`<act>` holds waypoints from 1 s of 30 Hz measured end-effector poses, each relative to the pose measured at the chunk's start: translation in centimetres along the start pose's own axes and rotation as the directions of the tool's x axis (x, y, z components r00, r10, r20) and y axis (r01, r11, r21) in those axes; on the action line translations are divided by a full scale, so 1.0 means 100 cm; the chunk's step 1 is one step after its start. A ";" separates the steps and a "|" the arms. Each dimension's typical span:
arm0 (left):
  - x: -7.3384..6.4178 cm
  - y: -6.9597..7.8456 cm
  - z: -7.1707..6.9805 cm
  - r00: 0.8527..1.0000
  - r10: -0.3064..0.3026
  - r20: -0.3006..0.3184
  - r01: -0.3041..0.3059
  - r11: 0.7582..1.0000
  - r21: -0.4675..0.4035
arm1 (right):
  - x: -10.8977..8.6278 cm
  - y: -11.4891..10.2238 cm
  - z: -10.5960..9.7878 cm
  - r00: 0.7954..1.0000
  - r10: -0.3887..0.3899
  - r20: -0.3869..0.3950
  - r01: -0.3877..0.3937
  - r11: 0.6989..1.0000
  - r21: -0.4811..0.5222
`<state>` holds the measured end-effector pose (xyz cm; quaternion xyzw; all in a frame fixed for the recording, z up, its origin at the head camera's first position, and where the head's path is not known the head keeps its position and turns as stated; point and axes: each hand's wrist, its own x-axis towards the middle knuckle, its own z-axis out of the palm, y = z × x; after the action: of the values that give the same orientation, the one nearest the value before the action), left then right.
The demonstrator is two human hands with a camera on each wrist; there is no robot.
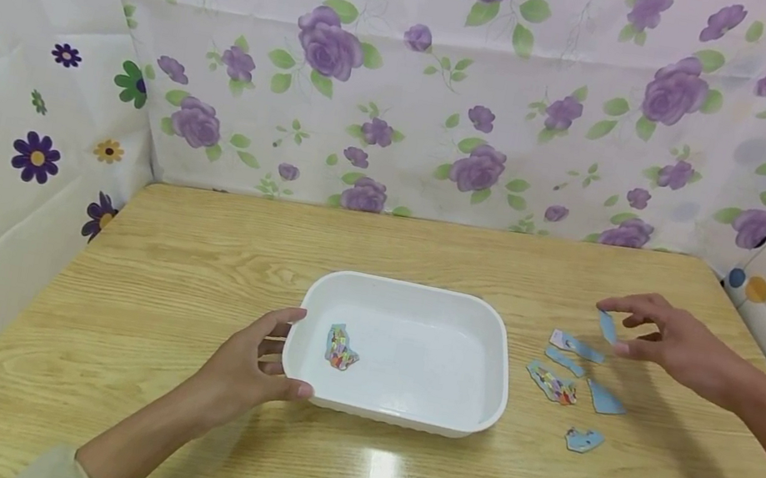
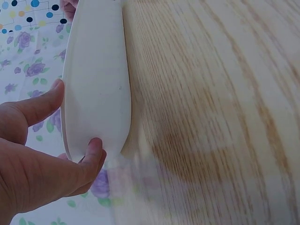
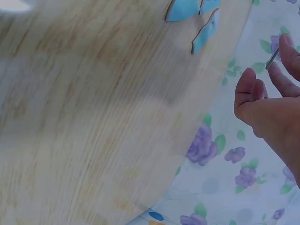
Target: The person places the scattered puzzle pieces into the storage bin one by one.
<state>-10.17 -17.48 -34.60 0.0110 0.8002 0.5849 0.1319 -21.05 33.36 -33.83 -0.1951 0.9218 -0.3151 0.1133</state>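
Note:
A white plastic tray (image 1: 419, 363) stands on the table, and my left hand (image 1: 257, 357) grips its left end, thumb at the front rim. In the left wrist view that hand (image 2: 51, 159) has fingers against the tray's outer wall (image 2: 98, 70). One jagged, multicoloured puzzle piece (image 1: 340, 348) lies inside at the left. Over the table to the right, my right hand (image 1: 684, 349) pinches a pale blue puzzle piece (image 1: 607, 326) between thumb and fingers. In the right wrist view, the right hand (image 3: 272, 93) shows this piece edge-on as a thin strip.
Several loose pieces lie right of the tray: a colourful one (image 1: 552, 383), a blue triangular one (image 1: 606, 398), blue strips (image 1: 565, 361) and a small blue one with dark marks (image 1: 583, 440). Flowered sheeting (image 1: 379, 128) hangs behind the wooden table (image 1: 197, 259).

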 end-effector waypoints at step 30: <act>0.000 -0.001 0.000 1.000 0.015 0.009 -0.015 1.000 -0.010 | 0.022 -0.041 0.003 0.996 -0.065 0.060 0.060 0.995 0.078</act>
<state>-10.14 -17.56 -34.70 0.0190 0.7965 0.5899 0.1313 -21.77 29.30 -31.69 -0.2292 0.8986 -0.3472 0.1396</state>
